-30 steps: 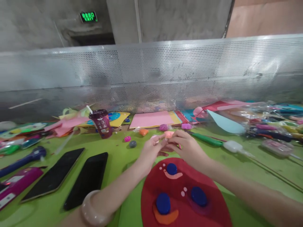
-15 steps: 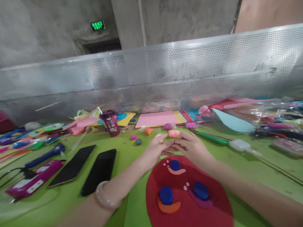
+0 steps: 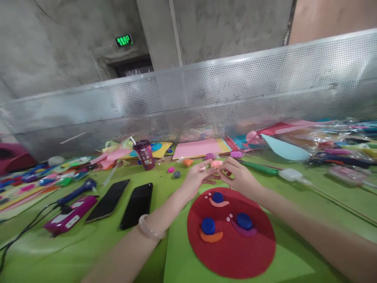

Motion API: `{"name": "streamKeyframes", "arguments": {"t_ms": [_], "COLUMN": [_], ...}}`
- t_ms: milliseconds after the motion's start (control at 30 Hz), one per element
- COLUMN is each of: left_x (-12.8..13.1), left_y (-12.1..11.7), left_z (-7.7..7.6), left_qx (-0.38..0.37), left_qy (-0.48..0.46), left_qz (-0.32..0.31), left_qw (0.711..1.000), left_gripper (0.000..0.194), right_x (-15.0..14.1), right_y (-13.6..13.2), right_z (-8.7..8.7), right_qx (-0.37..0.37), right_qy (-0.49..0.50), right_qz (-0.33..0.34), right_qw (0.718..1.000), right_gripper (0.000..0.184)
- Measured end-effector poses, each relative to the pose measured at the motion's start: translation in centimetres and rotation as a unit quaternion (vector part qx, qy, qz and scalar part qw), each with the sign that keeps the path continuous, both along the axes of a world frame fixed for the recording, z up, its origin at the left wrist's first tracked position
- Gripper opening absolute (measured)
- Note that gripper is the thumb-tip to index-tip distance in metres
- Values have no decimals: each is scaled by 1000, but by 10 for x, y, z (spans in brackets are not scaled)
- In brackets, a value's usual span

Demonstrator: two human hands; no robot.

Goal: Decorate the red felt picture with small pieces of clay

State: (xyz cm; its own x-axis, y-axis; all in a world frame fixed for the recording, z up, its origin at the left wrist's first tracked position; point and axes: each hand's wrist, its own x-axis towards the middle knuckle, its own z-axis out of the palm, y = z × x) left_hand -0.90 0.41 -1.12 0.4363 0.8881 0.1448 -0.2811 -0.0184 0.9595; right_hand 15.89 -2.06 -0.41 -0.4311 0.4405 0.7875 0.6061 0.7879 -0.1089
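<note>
My left hand (image 3: 196, 177), a pale bangle (image 3: 150, 228) on its wrist, meets my right hand (image 3: 238, 173) at the fingertips. Both hands have bent, pinched fingers over the far edge of a red paper circle (image 3: 232, 255). What lies between the fingertips is too small to make out. A salmon-pink clay lump (image 3: 216, 163) shows just behind them. On the circle sit blue discs (image 3: 208, 226), each with a curved clay strip beneath: orange (image 3: 212, 237), purple (image 3: 246, 230) and pale pink (image 3: 220, 203). Tiny pale dots (image 3: 229, 217) lie beside them.
Left of my arm are two black phones (image 3: 137, 206), a magenta device (image 3: 70, 215) with a cable and a lidded cup (image 3: 144, 154). Rightward lie a green-handled tool (image 3: 259, 168) and a glue stick (image 3: 291, 175). Coloured paper (image 3: 197, 148) lines the perforated metal panel (image 3: 206, 90).
The view has shifted, so more of the red circle and the green sheet under it shows. My hands stay together, their fingers slightly rearranged.
</note>
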Motion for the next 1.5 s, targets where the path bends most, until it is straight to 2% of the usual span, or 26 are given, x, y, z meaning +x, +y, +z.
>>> {"name": "streamKeyframes", "arguments": {"t_ms": [233,400,567,967,1200,1500], "left_x": [0,-1,-1,1,1,0], "left_y": [2,4,5,4,2,5], "left_z": [-1,1,-1,-2,-3,-2], "left_qx": [-10,-11,-3,-22,-22,-20], "left_qy": [-13,-17,-15,-22,-19,-27], "left_qz": [3,9,21,40,43,58], "left_qw": [1000,1000,1000,999,999,998], "left_gripper": [48,49,48,45,40,56], "right_x": [2,0,3,-2,-5,-4], "right_y": [-2,-5,-3,2,1,14], "right_z": [8,12,9,4,4,-9], "right_qx": [-11,-14,-9,-26,-17,24], "right_qy": [-54,-56,-59,-10,7,3], "right_qz": [-14,-42,-22,-5,4,-12], "right_qw": [998,997,998,1000,1000,1000], "right_gripper": [17,22,25,19,23,28]}}
